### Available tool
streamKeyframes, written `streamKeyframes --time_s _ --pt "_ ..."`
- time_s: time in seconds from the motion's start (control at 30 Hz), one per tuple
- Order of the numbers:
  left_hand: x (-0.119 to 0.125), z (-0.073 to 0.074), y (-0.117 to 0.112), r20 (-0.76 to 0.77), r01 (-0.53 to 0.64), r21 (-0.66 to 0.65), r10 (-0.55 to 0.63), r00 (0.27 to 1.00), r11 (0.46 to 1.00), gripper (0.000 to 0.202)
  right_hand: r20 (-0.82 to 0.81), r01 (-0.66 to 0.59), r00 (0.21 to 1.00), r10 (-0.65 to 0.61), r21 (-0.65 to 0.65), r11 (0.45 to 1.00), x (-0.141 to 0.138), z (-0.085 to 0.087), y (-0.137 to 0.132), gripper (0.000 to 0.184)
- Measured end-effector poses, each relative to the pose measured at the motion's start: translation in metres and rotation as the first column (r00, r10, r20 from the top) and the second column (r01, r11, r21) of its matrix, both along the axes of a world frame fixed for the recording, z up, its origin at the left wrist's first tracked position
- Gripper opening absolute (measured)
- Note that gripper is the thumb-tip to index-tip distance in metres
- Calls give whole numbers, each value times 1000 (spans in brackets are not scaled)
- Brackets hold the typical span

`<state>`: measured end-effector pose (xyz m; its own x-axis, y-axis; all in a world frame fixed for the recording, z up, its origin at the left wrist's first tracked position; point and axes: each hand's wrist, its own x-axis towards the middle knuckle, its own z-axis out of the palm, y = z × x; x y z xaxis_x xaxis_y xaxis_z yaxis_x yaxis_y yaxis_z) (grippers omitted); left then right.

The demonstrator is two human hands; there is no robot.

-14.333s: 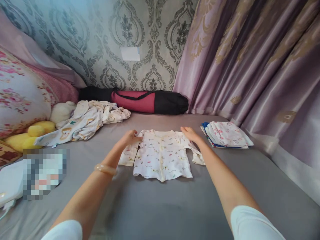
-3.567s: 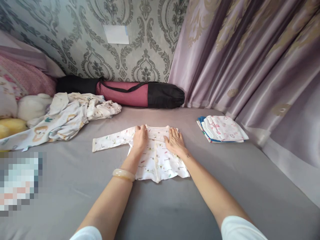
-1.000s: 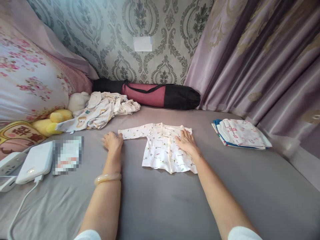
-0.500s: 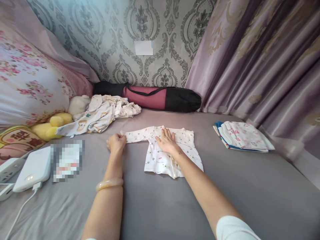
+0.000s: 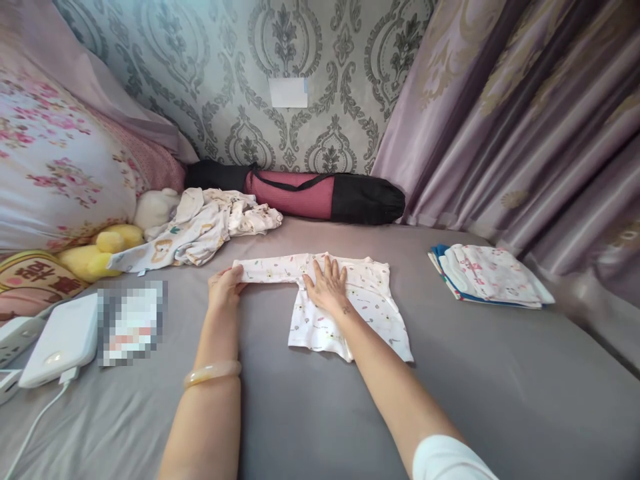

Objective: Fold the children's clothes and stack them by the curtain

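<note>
A small white baby shirt [image 5: 373, 313] with a scattered print lies spread on the grey bed sheet [image 5: 295, 413]. Its left-hand sleeve stretches out straight to the side, while the sleeve on the other side does not show. At the cuff, my left hand [image 5: 224, 285] is closed, with thumb and fingers pinching the sleeve end. My right hand [image 5: 327, 283] lies flat on the shirt's upper body near the shoulder, fingers spread and pressing on the cloth. My right forearm covers part of the shirt's lower front.
Folded clothes [image 5: 493, 273] are stacked at the right. Crumpled baby clothes [image 5: 200, 227], a yellow plush toy [image 5: 95, 250] and a floral pillow [image 5: 65, 153] lie at the left. A white power bank [image 5: 63, 340] with a cable sits nearer. Along the wall rests a red-and-black bag [image 5: 300, 195].
The sleeve now reaches further left and looks smoother, with my left hand shifted slightly left at its cuff. My right hand has moved a little left and its fingers are more spread.
</note>
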<state>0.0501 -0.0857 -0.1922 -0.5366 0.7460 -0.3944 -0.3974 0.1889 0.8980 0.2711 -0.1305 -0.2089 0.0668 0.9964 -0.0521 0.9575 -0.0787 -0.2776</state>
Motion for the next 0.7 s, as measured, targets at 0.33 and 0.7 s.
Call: streamKeyframes --time_s 0.33,0.7 --pt "3 4 -2 128 -19 47 13 992 999 15 -81 -21 997 18 -35 999 4 2 2 70" --pt "53 18 -5 57 282 347 -320 946 894 26 -794 66 605 -63 -28 997 60 64 -16 59"
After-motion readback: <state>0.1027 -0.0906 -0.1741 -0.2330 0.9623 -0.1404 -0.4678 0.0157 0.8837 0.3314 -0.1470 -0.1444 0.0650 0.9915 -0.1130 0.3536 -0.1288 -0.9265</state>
